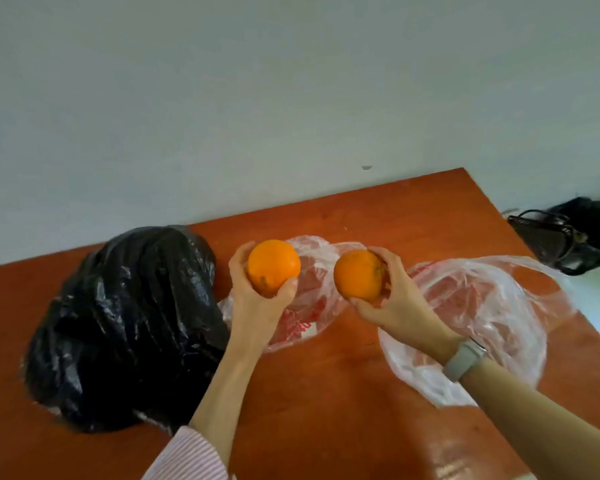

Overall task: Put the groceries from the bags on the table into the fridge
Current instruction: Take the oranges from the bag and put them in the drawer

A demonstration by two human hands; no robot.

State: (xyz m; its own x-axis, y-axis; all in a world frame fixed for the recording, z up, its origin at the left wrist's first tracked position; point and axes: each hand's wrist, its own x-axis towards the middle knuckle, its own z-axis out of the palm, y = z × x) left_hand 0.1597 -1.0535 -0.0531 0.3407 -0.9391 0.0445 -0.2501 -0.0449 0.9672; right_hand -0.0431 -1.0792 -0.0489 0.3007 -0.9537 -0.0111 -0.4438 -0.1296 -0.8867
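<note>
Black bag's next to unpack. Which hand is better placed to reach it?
Probably left. The left hand is right beside the black bag; the right hand sits farther off, over the clear bags. Both hands grip an orange, so either must unload first.

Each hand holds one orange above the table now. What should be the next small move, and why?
Probably turn away and carry both to the fridge: the left hand grips one orange, the right hand the other orange, both already lifted clear of the clear bags. No fridge is in view.
</note>
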